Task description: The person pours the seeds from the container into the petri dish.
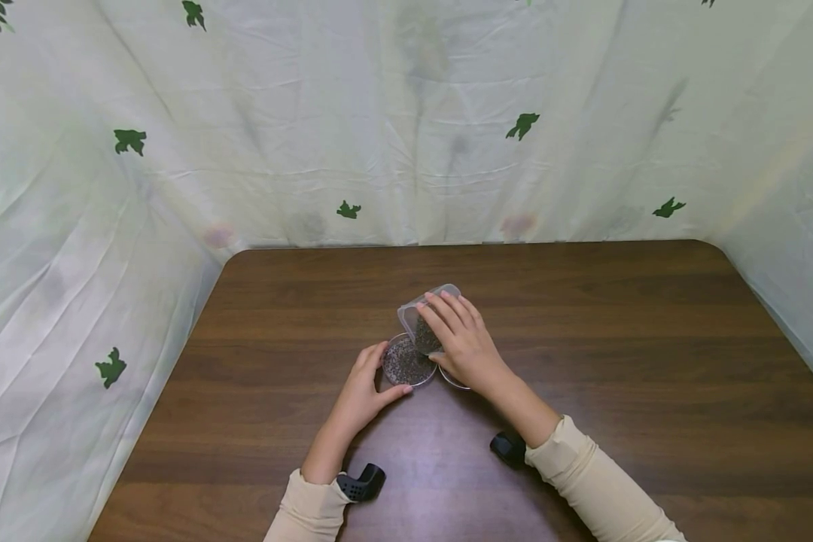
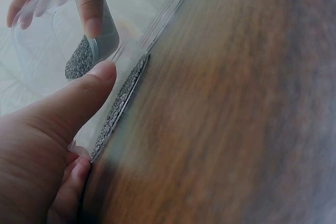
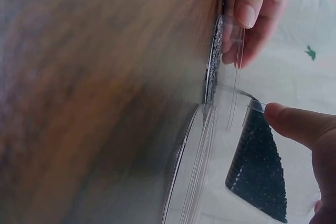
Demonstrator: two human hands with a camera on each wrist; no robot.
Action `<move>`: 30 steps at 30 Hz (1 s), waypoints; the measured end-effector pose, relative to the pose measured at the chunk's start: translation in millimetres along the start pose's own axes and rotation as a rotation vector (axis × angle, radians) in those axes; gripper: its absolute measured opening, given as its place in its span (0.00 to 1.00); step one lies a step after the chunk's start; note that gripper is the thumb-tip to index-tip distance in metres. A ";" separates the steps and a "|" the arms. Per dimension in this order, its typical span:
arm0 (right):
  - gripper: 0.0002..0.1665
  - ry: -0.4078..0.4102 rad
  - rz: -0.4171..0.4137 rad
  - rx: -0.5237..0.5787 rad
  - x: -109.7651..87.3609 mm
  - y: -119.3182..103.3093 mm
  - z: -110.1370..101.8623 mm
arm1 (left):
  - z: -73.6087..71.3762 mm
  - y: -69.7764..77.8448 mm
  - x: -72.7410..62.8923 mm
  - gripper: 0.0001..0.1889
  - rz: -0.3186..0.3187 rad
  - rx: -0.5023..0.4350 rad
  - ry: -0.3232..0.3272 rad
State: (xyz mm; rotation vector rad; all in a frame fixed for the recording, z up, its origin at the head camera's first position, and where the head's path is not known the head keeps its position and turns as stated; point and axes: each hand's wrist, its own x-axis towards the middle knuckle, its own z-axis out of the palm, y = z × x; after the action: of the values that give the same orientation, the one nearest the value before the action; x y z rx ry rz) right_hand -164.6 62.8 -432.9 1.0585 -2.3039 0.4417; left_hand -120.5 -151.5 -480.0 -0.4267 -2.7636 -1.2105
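Observation:
A round clear petri dish with a layer of dark grey granules lies on the table. My left hand grips its rim, thumb on the near side and fingers round the far left. Over the dish's right edge, my right hand holds a clear plastic tub, thumb near its lower lip and fingers across its far side. The tub is tipped toward the dish, and dark granules are heaped against its lower wall in the right wrist view.
A second clear round dish or lid lies right beside the filled one, partly under my right hand. Brown wooden tabletop surrounds them. White cloth with green leaf-like shapes hangs behind the table and at both sides.

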 end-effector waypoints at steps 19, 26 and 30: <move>0.61 0.084 0.326 0.341 -1.5 1.0 -0.2 | 1.7 -2.3 0.3 0.44 0.012 0.023 0.007; 0.62 0.165 0.447 0.467 -4.7 2.4 -0.9 | 1.1 -1.9 -0.5 0.44 0.008 0.020 0.005; 0.62 0.175 0.549 0.539 -7.2 3.3 -3.3 | 1.5 -2.2 -0.5 0.44 0.009 0.020 0.008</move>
State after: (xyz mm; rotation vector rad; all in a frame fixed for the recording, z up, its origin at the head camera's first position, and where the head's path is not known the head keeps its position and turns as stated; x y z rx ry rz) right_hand -162.2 70.8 -435.0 0.5476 -2.3445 1.3710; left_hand -120.6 -151.9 -482.8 -0.4310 -2.7614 -1.1793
